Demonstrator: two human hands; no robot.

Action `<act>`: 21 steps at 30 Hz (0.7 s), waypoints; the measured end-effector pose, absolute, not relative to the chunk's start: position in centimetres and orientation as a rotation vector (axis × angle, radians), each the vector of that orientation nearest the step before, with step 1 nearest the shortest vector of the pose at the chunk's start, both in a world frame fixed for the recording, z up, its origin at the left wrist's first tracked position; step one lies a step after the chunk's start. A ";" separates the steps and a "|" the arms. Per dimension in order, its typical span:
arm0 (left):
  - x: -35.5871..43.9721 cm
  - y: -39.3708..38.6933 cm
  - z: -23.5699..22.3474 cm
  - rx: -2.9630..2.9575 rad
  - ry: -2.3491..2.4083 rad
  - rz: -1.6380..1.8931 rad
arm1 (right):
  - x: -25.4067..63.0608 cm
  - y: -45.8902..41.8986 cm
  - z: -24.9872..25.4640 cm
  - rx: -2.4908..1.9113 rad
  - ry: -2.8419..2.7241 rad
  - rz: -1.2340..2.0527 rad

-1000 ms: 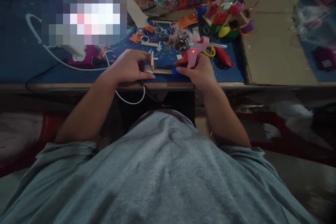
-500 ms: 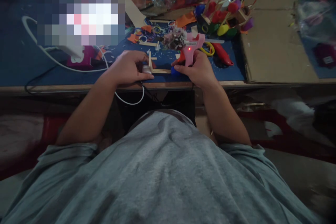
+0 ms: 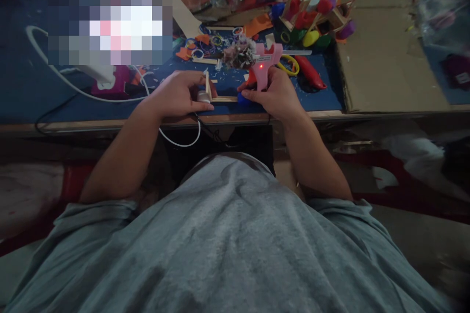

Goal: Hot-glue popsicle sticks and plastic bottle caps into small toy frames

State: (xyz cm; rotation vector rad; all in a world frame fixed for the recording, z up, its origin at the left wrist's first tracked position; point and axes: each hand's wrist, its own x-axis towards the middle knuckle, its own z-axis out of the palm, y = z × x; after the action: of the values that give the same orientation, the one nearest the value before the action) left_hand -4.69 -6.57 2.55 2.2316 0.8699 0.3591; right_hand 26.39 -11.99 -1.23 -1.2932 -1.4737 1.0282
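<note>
My left hand is closed around the left end of a small wooden-stick frame. One stick of it stands up, and a long flat stick runs right along the table. A whitish round piece shows between the left thumb and fingers. My right hand pinches a blue round piece at the frame's right end; its far fingers are partly hidden. Against that hand is the handle of a pink glue gun, its red light lit and its nozzle end, covered in grey fluff, pointing left.
Yellow-handled scissors and a red pouch-like object lie right of the glue gun. Rubber bands and scraps are scattered behind. Colourful stick models stand near a cardboard sheet. A white cable loops across the left.
The whole view has shifted slightly. Both hands keep the same hold on the stick frame and the blue round piece.
</note>
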 end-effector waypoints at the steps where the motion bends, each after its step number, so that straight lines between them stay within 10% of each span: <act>1: -4.7 -6.6 2.6 2.241 0.887 0.364 | 26.4 -12.0 -1.2 -1.298 -1.476 1.029; 21: -4.5 -6.7 3.1 2.265 0.902 0.375 | 26.5 -11.9 -1.3 -1.312 -1.503 1.017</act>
State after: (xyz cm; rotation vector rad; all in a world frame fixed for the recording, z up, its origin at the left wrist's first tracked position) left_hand -4.49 -6.65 3.12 2.2648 0.9017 0.3746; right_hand 26.47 -11.86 -1.28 -1.3122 -1.5027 1.0166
